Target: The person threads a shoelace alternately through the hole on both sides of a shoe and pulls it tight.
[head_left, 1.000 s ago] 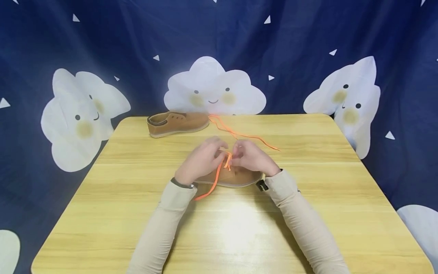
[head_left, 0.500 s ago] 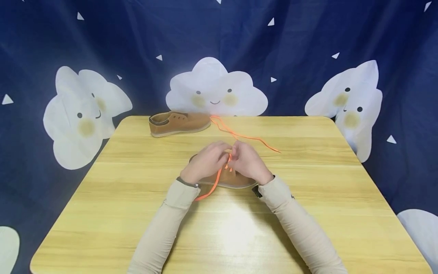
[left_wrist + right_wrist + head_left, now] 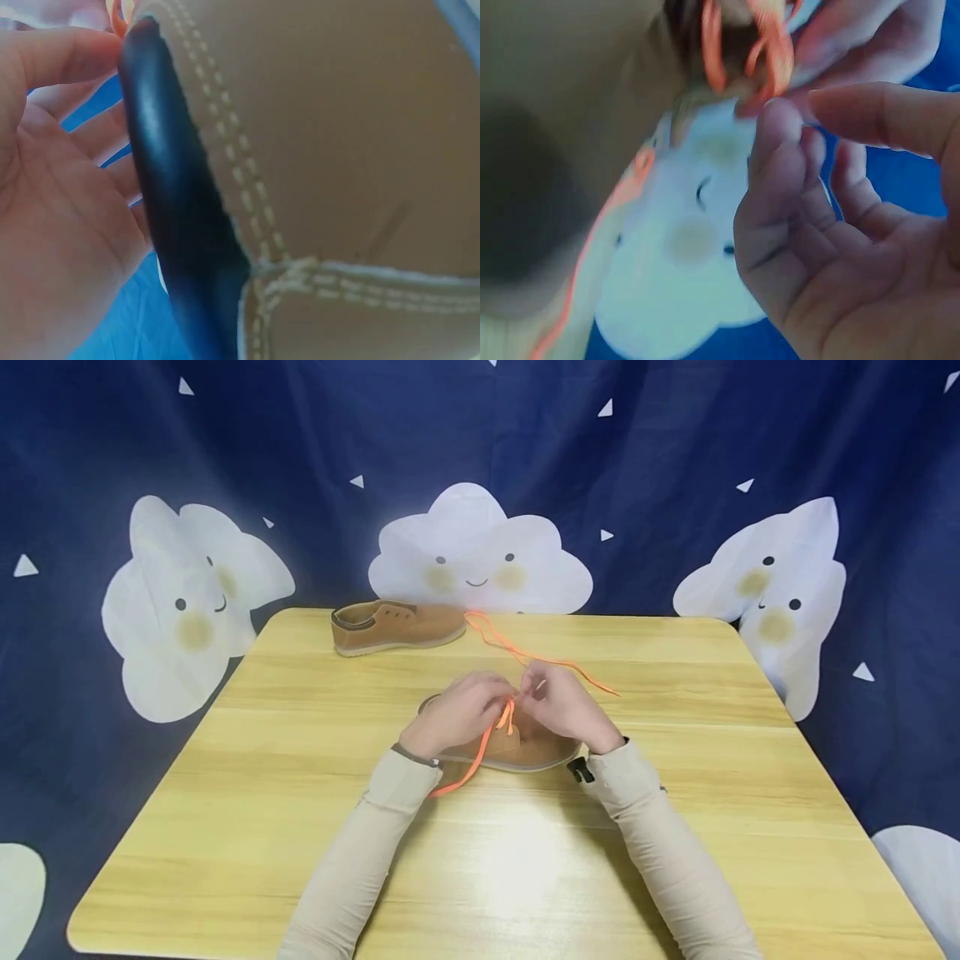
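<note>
A brown shoe (image 3: 546, 747) stands in the middle of the table, toe to the right. An orange shoelace (image 3: 477, 764) is at its eyelets, one length trailing down the near side onto the table. The left hand (image 3: 459, 712) reaches over the shoe's opening and pinches the lace at the far eyelet edge. In the left wrist view, its thumb (image 3: 71, 54) lies by the dark-lined edge (image 3: 161, 150). The right hand (image 3: 568, 706) hovers over the front of the shoe, thumb and index finger close together beside the lace loops (image 3: 776, 64); whether they hold lace cannot be seen.
Another brown shoe (image 3: 427, 627), with bare eyelets, stands at the back left. A second orange lace (image 3: 542, 659) lies loose across the table (image 3: 675, 860) behind the hands. A blue curtain (image 3: 660, 435) with white clouds hangs past the table's back edge.
The right hand came in close to the left at the eyelets, then drew back slightly to the right. The left hand stayed near the lacing. The view shifted a little.
</note>
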Demonstrator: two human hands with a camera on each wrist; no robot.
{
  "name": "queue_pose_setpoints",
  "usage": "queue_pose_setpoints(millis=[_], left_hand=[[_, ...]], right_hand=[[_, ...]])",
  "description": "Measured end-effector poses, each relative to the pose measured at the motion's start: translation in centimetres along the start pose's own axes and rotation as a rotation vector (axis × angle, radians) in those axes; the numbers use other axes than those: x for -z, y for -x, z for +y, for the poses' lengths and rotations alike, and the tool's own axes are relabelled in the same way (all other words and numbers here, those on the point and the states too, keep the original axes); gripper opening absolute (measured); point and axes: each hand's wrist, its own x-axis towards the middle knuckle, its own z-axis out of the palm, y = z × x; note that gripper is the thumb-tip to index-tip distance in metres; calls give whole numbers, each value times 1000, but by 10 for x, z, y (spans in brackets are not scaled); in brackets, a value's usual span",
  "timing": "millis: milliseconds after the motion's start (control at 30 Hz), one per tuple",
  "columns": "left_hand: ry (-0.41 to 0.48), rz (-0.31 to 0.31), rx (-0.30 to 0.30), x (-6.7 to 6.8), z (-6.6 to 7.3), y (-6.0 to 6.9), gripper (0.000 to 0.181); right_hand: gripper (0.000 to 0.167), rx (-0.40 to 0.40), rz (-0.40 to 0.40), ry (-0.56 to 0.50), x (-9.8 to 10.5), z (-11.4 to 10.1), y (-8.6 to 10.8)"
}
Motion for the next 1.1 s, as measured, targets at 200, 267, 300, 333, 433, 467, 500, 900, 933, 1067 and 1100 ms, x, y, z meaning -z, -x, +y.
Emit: queue_pose_setpoints(millis=[200, 267, 300, 333, 433, 467, 500, 900, 933, 1067, 1100], left_hand=[[7, -1, 20, 1, 3, 1, 24], [8, 11, 26, 3, 3, 1, 22], [5, 18, 28, 3, 3, 1, 21], [3, 26, 29, 4, 3, 1, 20], [-4, 36, 29, 4, 2, 1, 20], [-8, 35, 29, 4, 1, 1, 20], [-9, 34, 31, 4, 1, 1, 20], [-66, -59, 0, 6, 4, 4, 14], [-83, -70, -4, 6, 5, 4, 13], [-122, -106, -8, 6, 10, 6, 10], [-125, -117, -5, 6, 11, 7, 11]], right_hand=[[27, 81, -79, 77, 1, 15, -7], [30, 126, -102, 70, 0, 18, -9], [30, 146, -106, 67, 0, 20, -10], [30, 164, -107, 59, 0, 21, -11], [28, 193, -107, 55, 2, 22, -12], [27, 195, -112, 57, 3, 23, -12], [25, 192, -117, 60, 4, 23, -12], [12, 200, -252, 62, 13, 16, -6], [12, 205, -279, 59, 13, 16, -6], [10, 200, -359, 25, 8, 14, -6], [8, 196, -363, 20, 7, 14, -6]])
